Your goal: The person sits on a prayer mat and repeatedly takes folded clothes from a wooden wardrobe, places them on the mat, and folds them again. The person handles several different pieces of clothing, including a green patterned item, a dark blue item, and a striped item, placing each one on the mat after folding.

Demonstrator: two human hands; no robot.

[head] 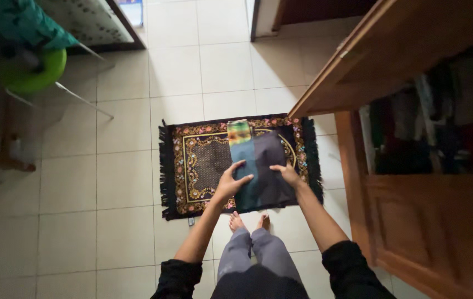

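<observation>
I stand on a tiled floor and hold a folded dark cloth (264, 169) out in front of me. Its far end carries a bright green and yellow band. My left hand (231, 182) grips the cloth's left edge, thumb on top. My right hand (287, 174) pinches its right side. Below the cloth lies a small dark prayer rug (197, 160) with a floral gold border and black fringe. My bare feet (249, 222) stand just at the rug's near edge.
An open wooden wardrobe (430, 221) with its door (391, 50) swung out fills the right side; clothes hang and lie inside. At the left stand a lime green stool (37, 75), a teal cloth, and metal legs.
</observation>
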